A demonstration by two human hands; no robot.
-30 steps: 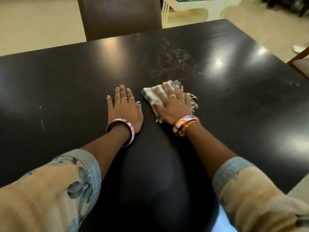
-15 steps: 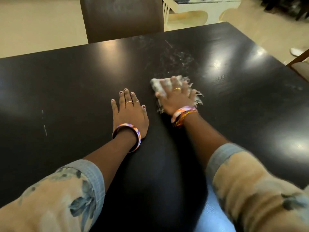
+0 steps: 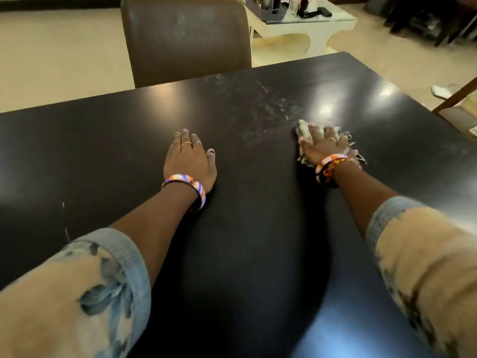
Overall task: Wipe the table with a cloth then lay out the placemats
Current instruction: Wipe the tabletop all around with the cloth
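While the left hand (image 3: 189, 161) lies flat and holds nothing, fingers straight on the dark worktop (image 3: 103, 140), the right hand (image 3: 321, 148) presses the frayed cloth (image 3: 302, 130) down with straight fingers, its grip uncurled. That cloth sits right of centre, just beside pale smears (image 3: 271, 109). Beyond stands a brown chair (image 3: 185, 40).
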